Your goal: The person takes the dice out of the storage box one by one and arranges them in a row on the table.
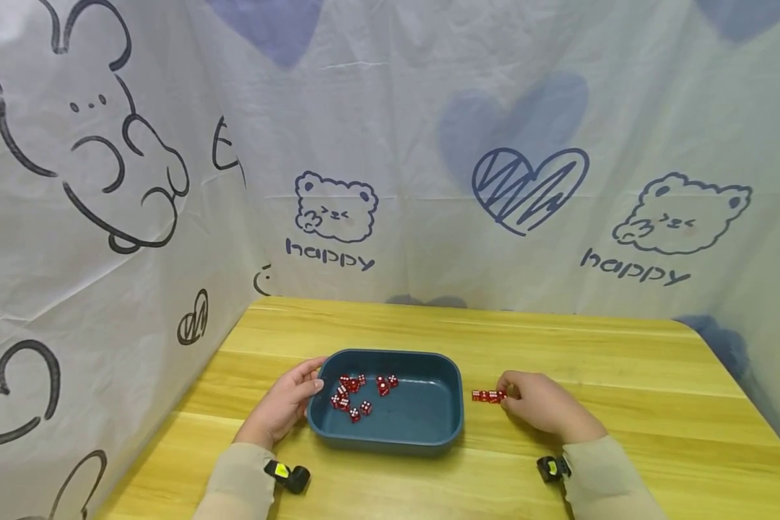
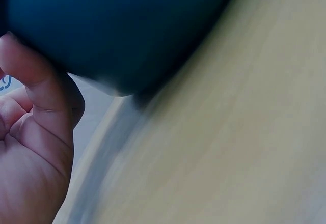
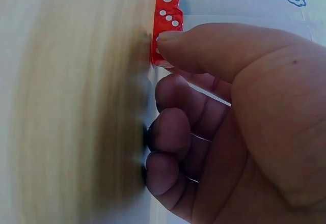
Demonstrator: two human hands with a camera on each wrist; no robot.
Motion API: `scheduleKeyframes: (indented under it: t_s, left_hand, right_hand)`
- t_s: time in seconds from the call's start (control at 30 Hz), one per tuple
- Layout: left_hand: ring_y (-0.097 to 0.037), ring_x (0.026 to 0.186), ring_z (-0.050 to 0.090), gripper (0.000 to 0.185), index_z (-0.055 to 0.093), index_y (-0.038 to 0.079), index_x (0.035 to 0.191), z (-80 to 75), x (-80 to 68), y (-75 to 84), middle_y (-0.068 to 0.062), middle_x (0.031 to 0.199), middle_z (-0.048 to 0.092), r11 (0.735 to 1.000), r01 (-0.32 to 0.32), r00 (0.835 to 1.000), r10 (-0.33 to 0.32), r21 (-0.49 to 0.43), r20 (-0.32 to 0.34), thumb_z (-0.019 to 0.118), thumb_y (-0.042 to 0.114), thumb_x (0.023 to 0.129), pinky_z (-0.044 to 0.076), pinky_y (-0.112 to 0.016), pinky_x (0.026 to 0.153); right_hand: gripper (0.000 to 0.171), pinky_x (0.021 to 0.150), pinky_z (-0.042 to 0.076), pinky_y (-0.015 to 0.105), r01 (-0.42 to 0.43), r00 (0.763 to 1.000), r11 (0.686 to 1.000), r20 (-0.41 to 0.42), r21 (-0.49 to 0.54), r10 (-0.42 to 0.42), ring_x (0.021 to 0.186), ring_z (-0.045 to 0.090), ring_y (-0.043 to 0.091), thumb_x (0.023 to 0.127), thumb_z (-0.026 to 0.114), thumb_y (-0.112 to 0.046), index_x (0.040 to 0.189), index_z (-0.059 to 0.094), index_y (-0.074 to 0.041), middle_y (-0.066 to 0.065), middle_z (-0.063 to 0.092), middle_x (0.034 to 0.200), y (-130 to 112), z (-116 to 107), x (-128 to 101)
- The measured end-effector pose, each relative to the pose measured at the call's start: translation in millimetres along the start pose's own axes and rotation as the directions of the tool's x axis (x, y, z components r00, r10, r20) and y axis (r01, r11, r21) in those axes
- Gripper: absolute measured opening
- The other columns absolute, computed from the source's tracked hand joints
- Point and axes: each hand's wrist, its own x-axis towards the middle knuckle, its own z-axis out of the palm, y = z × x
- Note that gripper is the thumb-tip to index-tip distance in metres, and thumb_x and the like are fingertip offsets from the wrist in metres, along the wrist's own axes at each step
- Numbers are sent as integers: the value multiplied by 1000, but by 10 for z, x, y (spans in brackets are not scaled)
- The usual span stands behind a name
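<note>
Here, two hands (image 1: 278, 406) (image 1: 543, 406), one tray (image 1: 422, 415).

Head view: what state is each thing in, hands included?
Tray: upright, open-topped, holding dice.
Loose dice: scattered in the tray, mostly its left half.
Dice row: lined up on the table, right of the tray.
Left hand: holding the tray's left end.
Right hand: pinching the row's right end.

Pale, wrinkled sheeting (image 1: 390, 115) is hanging behind a yellow wood-grained counter (image 1: 559, 347) and along both its sides. Outlined bears (image 1: 336, 208), "happy" lettering (image 1: 330, 255) and blue hearts (image 1: 531, 189) are patterning the back; a large black-lined animal (image 1: 91, 137) is spreading across the left.
</note>
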Motion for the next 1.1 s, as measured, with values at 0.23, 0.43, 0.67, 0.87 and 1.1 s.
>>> scheduleKeyframes:
  t_s: [0.23, 0.43, 0.67, 0.87, 1.1]
  left_hand:
    - [-16, 84, 60, 54, 29, -6, 154, -10, 2, -6, -23, 118, 53, 1000, -1, 1000, 1, -1, 18, 48, 0, 104, 50, -21, 57]
    - [-16, 83, 59, 54, 30, -5, 154, -5, -1, -11, -22, 118, 52, 1000, 7, 1000, -7, -1, 15, 48, 2, 104, 49, -21, 57]
    - [-17, 87, 60, 53, 30, -4, 154, 0, 24, 16, -24, 121, 52, 1000, 12, 1000, -12, 13, 12, 48, 3, 105, 51, -22, 59]
    - [-17, 85, 59, 53, 33, -3, 154, -4, 53, 41, -22, 118, 52, 1000, 12, 1000, -12, 15, -11, 50, 2, 103, 50, -23, 58]
    - [-16, 83, 59, 54, 31, -5, 154, 4, 32, 30, -21, 118, 52, 1000, 21, 1000, -21, 16, -2, 49, 2, 104, 49, -22, 57]
  right_hand:
    - [19, 75, 50, 44, 1, 1000, 1000, 13, 10, -1, 79, 56, 17, 91, 73, -16, 110, 68, -19, -2, 65, 91, -26, -17, -11]
    - [22, 65, 46, 38, -2, 1000, 1000, -6, 30, 2, 68, 52, 16, 92, 70, -17, 114, 68, -17, -4, 58, 79, -46, -20, -6]
    - [26, 53, 39, 30, 10, 998, 1000, -70, 9, -9, 55, 45, 13, 94, 70, -22, 119, 68, -16, -5, 52, 68, -178, -57, 4]
    - [26, 52, 38, 29, 30, 996, 1000, -89, -3, -30, 52, 43, 12, 94, 70, -23, 119, 68, -18, -5, 50, 65, -317, -104, 38]
    - [24, 53, 39, 30, 70, 995, 997, -72, -16, -71, 54, 45, 12, 95, 69, -22, 118, 69, -15, -4, 51, 66, -439, -229, 81]
